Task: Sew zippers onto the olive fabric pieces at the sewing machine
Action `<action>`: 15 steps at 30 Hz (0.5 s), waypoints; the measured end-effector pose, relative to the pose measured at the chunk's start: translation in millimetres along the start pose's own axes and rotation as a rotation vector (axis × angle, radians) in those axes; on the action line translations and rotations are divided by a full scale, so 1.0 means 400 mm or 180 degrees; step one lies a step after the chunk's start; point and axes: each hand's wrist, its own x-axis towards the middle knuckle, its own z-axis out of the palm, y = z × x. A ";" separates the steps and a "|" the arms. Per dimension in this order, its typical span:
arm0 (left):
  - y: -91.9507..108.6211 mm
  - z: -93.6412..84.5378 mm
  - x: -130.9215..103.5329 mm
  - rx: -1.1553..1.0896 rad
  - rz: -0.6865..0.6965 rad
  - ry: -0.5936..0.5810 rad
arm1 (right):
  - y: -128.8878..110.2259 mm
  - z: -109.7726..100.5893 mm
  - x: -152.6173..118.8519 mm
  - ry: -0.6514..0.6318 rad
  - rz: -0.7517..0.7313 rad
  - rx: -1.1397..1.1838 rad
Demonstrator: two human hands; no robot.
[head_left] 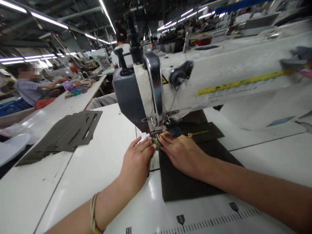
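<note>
A sewing machine head (pixel 151 91) stands before me, its presser foot (pixel 157 132) down near the bed. My left hand (pixel 136 159) lies to the left of the foot, fingers stretched forward, thumb tip beside a small olive patch (pixel 158 144). Something small and white (pixel 143 136) shows behind these fingers. Over the dark grey-brown panel (pixel 190 185) rests my right hand (pixel 186 154), laid flat with fingertips close to the foot. A gold zipper (pixel 200 133) runs along the panel's far part, just beyond the right hand. The needle point is hidden.
Left on the white table (pixel 97 182), similar dark cut pieces (pixel 60 135) lie in a fanned stack. A ruler scale (pixel 207 223) marks the near edge. Beyond, a person in a striped shirt (pixel 30 91) sits at another table; a further person in white (pixel 123 53) is behind the machine.
</note>
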 end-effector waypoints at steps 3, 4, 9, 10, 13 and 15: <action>-0.001 0.002 0.006 -0.0077 0.0053 -0.0007 | 0.003 0.004 -0.001 0.0104 -0.0081 0.0025; -0.002 0.002 0.008 -0.0079 0.0073 -0.0015 | 0.005 0.006 -0.001 0.0154 -0.0104 0.0048; -0.014 0.006 0.013 -0.0075 0.0103 -0.0015 | 0.009 0.014 0.005 0.0207 -0.0073 0.0210; -0.017 0.008 0.013 -0.0080 0.0112 -0.0006 | 0.009 0.015 0.006 0.0175 -0.0068 0.0217; -0.023 0.011 0.015 -0.0101 0.0155 0.0031 | 0.012 0.016 0.009 0.0082 -0.0033 0.0195; -0.024 0.013 0.016 -0.0113 0.0144 0.0029 | 0.016 0.018 0.010 0.0050 -0.0016 0.0202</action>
